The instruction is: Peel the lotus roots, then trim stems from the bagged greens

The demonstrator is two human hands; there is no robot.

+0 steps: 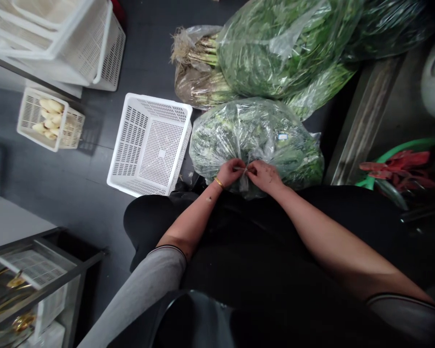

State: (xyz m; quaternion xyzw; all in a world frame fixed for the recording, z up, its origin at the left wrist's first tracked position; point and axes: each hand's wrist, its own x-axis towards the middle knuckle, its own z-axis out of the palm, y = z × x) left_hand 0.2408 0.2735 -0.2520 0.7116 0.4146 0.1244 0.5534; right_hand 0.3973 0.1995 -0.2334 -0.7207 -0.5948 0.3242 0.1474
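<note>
Pinching the clear bag (253,137); small label (282,137) unreadable.

Your dark tiled floor (94,191) carries, to your left, a white basket (155,145) and a smaller basket (63,124) with pale vegetables (50,117); ahead of you on it lie a clear bag of greens (235,126) and, beyond it, a bag of rooted stalks (205,86).

Dark tiled floor (89,195), grey metal rack (79,270)

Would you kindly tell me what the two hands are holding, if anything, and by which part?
The left hand and right hand pinch the clear bag of greens by its gathered neck.
</note>
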